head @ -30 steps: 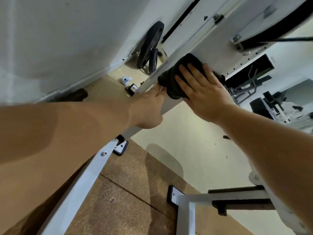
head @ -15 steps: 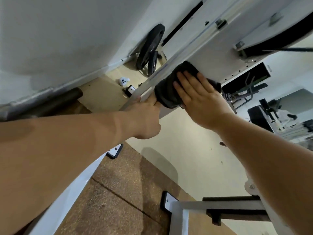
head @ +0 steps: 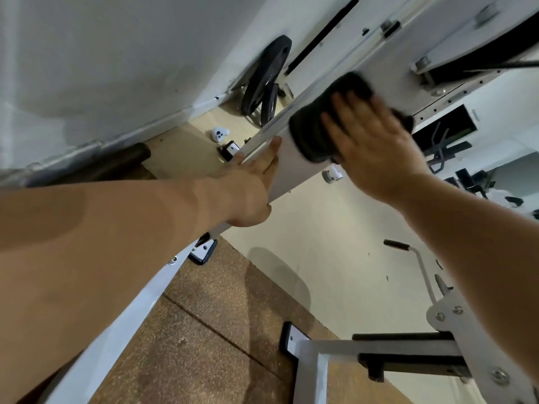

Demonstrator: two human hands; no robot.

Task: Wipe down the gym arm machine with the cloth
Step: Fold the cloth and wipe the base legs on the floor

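Note:
A black cloth point(head: 318, 123) is pressed flat against the white beam of the gym arm machine point(head: 388, 68). My right hand point(head: 376, 141) lies palm-down on the cloth with its fingers spread, blurred by motion. My left hand point(head: 250, 188) rests on the lower edge of the same white beam, just left of the cloth, with fingers extended along the metal. The beam runs diagonally from the lower left to the upper right.
Black weight plates point(head: 265, 77) lean near the wall behind the beam. A small white object point(head: 219, 134) lies on the pale floor. Brown rubber mats point(head: 204, 330) cover the near floor. A white frame foot point(head: 309, 354) and a handle bar point(head: 405, 249) stand at the lower right.
My right hand has slid the cloth up and to the right along the beam. My left hand has opened its fingers flat along the beam's edge. The view has shifted slightly.

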